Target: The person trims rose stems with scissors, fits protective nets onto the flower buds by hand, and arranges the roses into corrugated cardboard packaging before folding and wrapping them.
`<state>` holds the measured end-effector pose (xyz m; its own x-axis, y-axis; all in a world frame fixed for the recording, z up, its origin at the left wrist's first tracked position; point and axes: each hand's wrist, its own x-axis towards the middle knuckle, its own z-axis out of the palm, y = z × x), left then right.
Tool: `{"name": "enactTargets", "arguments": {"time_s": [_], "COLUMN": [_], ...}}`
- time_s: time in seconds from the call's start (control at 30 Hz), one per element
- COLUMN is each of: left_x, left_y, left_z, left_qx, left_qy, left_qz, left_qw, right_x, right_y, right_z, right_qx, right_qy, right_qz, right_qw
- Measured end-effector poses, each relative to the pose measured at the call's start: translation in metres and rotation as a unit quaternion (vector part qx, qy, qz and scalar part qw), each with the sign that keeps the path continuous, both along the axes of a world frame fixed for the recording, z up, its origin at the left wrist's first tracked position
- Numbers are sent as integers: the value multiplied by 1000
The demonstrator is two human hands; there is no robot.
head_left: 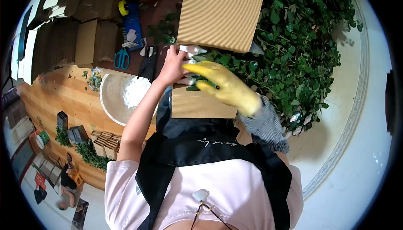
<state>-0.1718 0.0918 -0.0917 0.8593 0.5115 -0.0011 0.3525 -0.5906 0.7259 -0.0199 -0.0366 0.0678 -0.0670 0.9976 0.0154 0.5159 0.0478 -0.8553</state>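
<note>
My bare left hand has its fingers bent at the tips of white-wrapped flower buds, pinching the end of the top one. Several such buds lie side by side, with green stems and leaves running to the right. Above them my right hand, in a yellow glove, has its fingers apart and holds nothing. The buds lie on a corrugated cardboard sheet; its upper part stands folded back behind them. Parts of the buds are hidden under my hands.
Leafy cut stems are heaped on the right. To the left are teal scissors, a blue tape dispenser, stacked cardboard and a white basin with white pieces inside. A person sits far off at lower left.
</note>
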Motion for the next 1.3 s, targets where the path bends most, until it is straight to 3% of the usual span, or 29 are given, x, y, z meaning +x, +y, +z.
{"name": "enactTargets", "arguments": {"time_s": [0.07, 0.1, 0.13, 0.17, 0.2, 0.27, 0.3, 0.33, 0.37, 0.4, 0.43, 0.53, 0.6, 0.63, 0.7, 0.73, 0.8, 0.83, 0.87, 0.93, 0.97, 1.0, 1.03, 1.07, 1.13, 1.17, 1.23, 1.3], "left_x": [-20, -28, -39, -55, -67, -69, -66, -58, -47, -42, -43, -42, -46, -51, -62, -69, -95, -83, -81, -95, -89, -61, -53, -44, -36, -39, -43, -69], "left_y": [9, 9, 9, 12, 11, 1, -5, -17, -17, -16, -17, -12, -9, -12, -15, -16, 12, 15, 14, 14, 9, -4, -10, -11, -15, -17, -18, -13], "left_z": [-11, 15, 23, 27, 31, 35, 27, 34, 43, 50, 41, 26, 12, 7, 10, 15, 24, 66, 66, 46, 28, 51, 36, 35, 18, 14, 12, -13], "left_qx": [-158, -223, -120, -173, -228, -334, -286, -227, -182, -136, -116, -161, -166, -280, -446, -462, -534, -482, -373, -344, -370, -273, -242, -188, -134, -136, -228, -208], "left_qy": [-78, -84, -99, -35, 31, 105, 151, 96, 145, 194, 153, 165, 117, 61, -17, -100, -293, -339, -269, -109, 4, 2, 11, 92, 33, 32, -27, -162], "left_qz": [28, 78, 116, 139, 161, 149, 94, 74, 37, 3, 7, -24, -51, -14, 52, 146, 271, 313, 333, 197, 218, 221, 182, 117, 21, 31, 54, 239], "left_qw": [984, 968, 981, 974, 960, 925, 941, 966, 972, 972, 981, 973, 978, 958, 893, 869, 745, 745, 823, 912, 903, 936, 953, 971, 990, 990, 972, 935], "right_x": [-6, -4, 3, 4, 3, -2, -3, -5, -6, -6, -7, -5, 0, -4, -15, -11, -6, -3, 10, 2, 0, 0, -1, -2, -1, 2, 1, 1], "right_y": [14, 13, 11, 4, 2, 0, 2, 6, 10, 14, 17, 15, 8, 8, 11, 9, 2, 12, -3, 11, 8, 5, 12, 19, 10, 9, 14, 18], "right_z": [-42, -38, -34, -35, -27, -36, -52, -75, -88, -87, -84, -87, -94, -98, -105, -106, -109, -96, -97, -60, -72, -93, -101, -110, -117, -122, -112, -112], "right_qx": [28, -82, -189, -154, -198, -207, -208, -268, -326, -326, -327, -327, -274, -275, -349, -352, -305, -317, -183, -102, -103, -167, -269, -357, -318, -315, -340, -347], "right_qy": [-120, -84, -49, 34, 52, -186, -186, -261, -331, -331, -324, -306, -295, -294, -382, -380, -380, -311, -192, -148, -146, -198, -305, -407, -419, -421, -402, -428], "right_qz": [9, 21, 36, 50, 51, 81, 78, 121, 163, 163, 165, 154, 142, 142, 198, 195, 207, 170, 123, 42, 43, 29, 64, 128, 116, 125, 121, 128], "right_qw": [992, 993, 980, 986, 978, 957, 957, 919, 871, 871, 872, 881, 904, 904, 832, 833, 849, 880, 956, 983, 983, 965, 911, 831, 842, 841, 842, 825]}}
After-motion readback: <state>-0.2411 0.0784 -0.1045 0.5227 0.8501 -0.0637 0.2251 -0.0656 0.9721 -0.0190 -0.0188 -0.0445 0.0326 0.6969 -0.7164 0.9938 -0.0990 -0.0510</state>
